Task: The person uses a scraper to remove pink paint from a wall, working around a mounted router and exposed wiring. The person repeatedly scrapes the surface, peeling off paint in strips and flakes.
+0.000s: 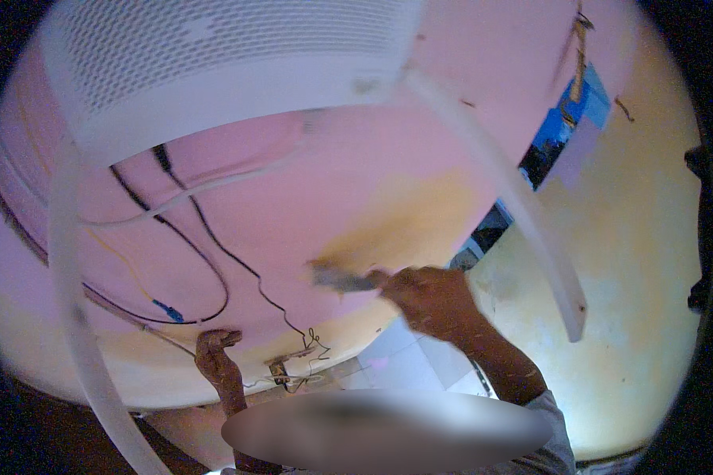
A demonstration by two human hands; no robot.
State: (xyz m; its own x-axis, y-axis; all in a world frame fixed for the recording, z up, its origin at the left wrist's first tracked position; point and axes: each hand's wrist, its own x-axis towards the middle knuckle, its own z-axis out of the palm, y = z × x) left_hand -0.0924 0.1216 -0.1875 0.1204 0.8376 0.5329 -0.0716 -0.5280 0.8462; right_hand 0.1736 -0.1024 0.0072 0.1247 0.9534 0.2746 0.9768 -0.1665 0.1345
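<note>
My right hand (428, 300) is shut on a flat grey tool (344, 279), blurred, perhaps a paintbrush or a scraper. Its tip meets the pink wall (285, 219) at the lower edge of an ochre patch (410, 222). Lower left, my left hand (215, 353) is raised near the wall with its fingers bent, just below a looping black cable (214, 243). Whether it holds anything cannot be made out. A blue connector (169, 310) on a thin yellow cable hangs to its upper left.
A white perforated plastic panel (232, 77), perhaps part of a chair, spans the top, with long white legs (65, 237) at both sides. Tangled wires and a small dark box (279, 371) are low on the wall. A recess with blue items (561, 127) lies right. Tiled floor (416, 362) shows below.
</note>
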